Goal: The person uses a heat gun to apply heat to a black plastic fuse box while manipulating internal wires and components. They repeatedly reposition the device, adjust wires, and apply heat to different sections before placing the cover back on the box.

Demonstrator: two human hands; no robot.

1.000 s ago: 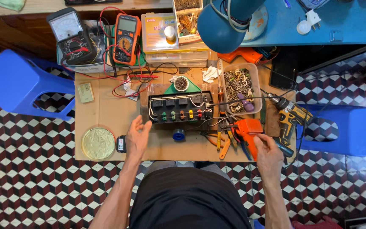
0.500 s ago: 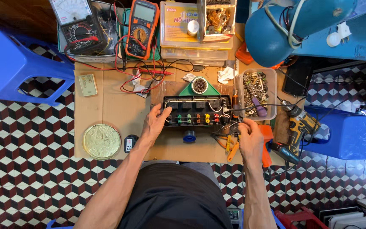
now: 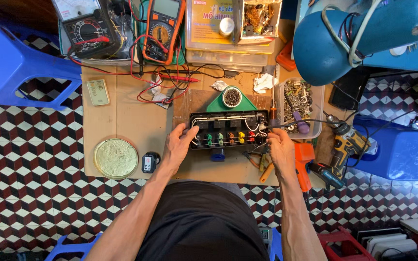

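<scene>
both hands (image 3: 180, 145) flank black box (image 3: 226, 130); coloured switches inside

Bare arms, dark shirt

The left hand (image 3: 180, 145) and right hand (image 3: 281, 150) are ungloved; forearms are sleeveless, with a black shirt below.

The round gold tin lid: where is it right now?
Head view: the round gold tin lid lies at the cardboard's near-left corner, left of the left hand.

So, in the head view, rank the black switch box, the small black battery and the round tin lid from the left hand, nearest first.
1. black switch box, touched by the left hand.
2. small black battery, just left of the wrist.
3. round tin lid, farther left.
</scene>
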